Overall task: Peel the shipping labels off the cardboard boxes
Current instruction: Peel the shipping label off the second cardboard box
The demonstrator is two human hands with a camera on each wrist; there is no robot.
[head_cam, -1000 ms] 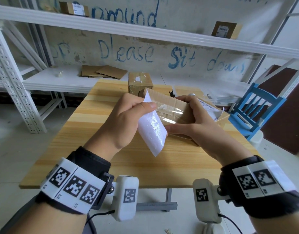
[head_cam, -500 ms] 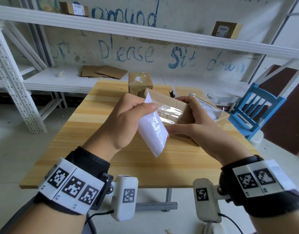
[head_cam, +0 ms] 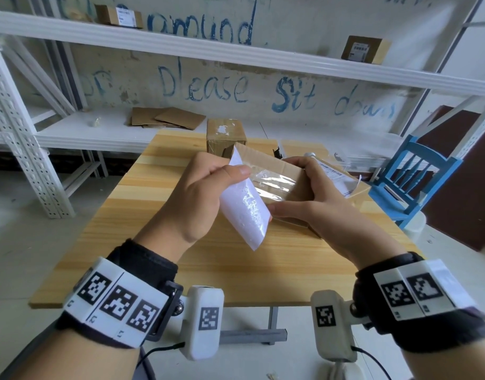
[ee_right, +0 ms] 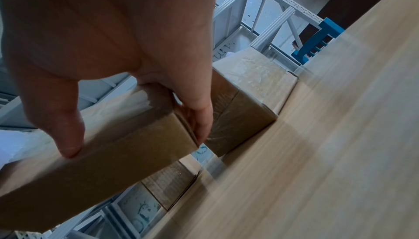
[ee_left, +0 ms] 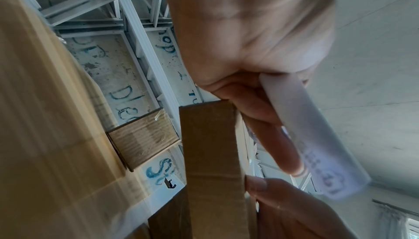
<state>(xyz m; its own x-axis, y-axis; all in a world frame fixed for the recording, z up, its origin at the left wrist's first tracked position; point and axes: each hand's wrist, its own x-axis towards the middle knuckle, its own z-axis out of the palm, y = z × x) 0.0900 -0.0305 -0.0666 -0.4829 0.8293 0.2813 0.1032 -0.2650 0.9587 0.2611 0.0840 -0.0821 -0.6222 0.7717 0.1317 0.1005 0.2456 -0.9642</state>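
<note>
A brown cardboard box (head_cam: 288, 185) with clear tape across its top is tilted above the wooden table (head_cam: 159, 256). My right hand (head_cam: 299, 193) grips it, thumb on the near edge and fingers over the far side; the right wrist view shows the box (ee_right: 113, 153) in that grasp. My left hand (head_cam: 208, 185) pinches a white shipping label (head_cam: 245, 209), peeled back from the box with its blank sticky side toward me. In the left wrist view the label (ee_left: 312, 135) curls over my fingers beside the box's side (ee_left: 213, 162).
Another taped box (head_cam: 226, 138) stands at the table's far edge. A box with a printed label (head_cam: 342, 182) lies right of my hands. A blue chair (head_cam: 414, 182) stands at the right. White shelving (head_cam: 181, 48) behind holds more labelled boxes and flat cardboard (head_cam: 167, 117).
Hardly anything differs. The left hand has pulled the label very slightly further from the box; the right hand holds the box as before.
</note>
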